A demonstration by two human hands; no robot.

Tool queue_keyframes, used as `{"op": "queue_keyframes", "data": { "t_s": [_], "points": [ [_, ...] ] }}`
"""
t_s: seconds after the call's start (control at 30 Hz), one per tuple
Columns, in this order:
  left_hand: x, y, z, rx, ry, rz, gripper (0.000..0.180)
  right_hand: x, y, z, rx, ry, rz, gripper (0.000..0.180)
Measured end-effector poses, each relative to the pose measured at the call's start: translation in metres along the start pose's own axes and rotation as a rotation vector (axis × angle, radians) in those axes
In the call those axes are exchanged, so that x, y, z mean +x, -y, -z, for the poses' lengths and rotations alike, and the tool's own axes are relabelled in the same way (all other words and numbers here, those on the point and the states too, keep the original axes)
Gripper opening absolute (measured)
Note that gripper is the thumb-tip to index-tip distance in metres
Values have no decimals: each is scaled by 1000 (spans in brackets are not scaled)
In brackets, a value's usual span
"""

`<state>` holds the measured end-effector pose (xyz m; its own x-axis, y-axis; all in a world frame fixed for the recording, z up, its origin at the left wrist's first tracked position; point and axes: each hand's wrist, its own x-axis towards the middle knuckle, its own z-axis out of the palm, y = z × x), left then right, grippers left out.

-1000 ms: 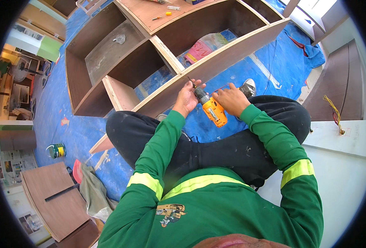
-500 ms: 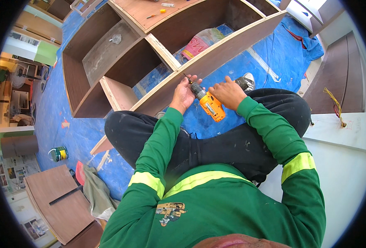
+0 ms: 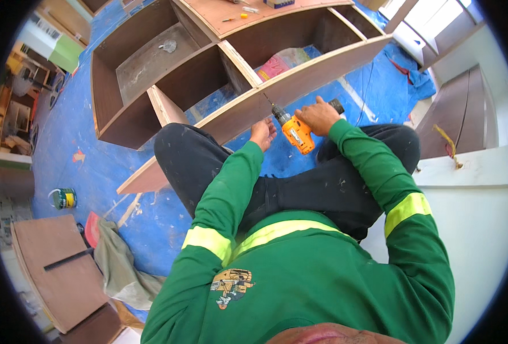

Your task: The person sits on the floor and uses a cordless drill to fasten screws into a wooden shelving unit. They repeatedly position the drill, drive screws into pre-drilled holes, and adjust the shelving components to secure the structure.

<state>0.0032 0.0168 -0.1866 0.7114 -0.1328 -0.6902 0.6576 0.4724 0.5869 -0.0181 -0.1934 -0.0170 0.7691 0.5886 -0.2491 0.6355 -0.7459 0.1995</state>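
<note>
- The drill (image 3: pixel 297 133) grip is being covered by the right hand (image 3: pixel 318 115).
- The cabinet (image 3: pixel 219 69) top is being cut off by the picture's edge.

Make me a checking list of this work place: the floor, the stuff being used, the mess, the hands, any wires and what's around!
Surface: blue tarp covers the floor, with pale scuffs.
Job's things: orange drill, its bit at the edge of the brown cabinet frame, which lies on its side.
Clutter: small paint tin, grey rag, brown board, pink bag inside the frame.
Hands: right hand grips the drill; left hand rests open by the frame's edge, holding nothing.
Cables: red cord on the tarp.
Surroundings: white wall, dark panels, shelves far left.
</note>
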Motion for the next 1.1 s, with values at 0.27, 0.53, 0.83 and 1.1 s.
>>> {"op": "queue_keyframes", "data": {
  "t_s": [0.27,0.53,0.83,1.1],
  "points": [
    [-53,-1,-20,-30,42,-24,28,-7,0,-15,82,-18,-16,32],
    [-1,-17,-12,-157,41,-213,44,-2,-8,-26,136,-72,-2,33],
    [-114,14,-67,104,108,-18,75,-8,-15,-31,283,-88,14,32],
    [-100,46,-82,-104,156,-114,55,-1,-15,-35,295,-104,-11,31]
  ]
}}
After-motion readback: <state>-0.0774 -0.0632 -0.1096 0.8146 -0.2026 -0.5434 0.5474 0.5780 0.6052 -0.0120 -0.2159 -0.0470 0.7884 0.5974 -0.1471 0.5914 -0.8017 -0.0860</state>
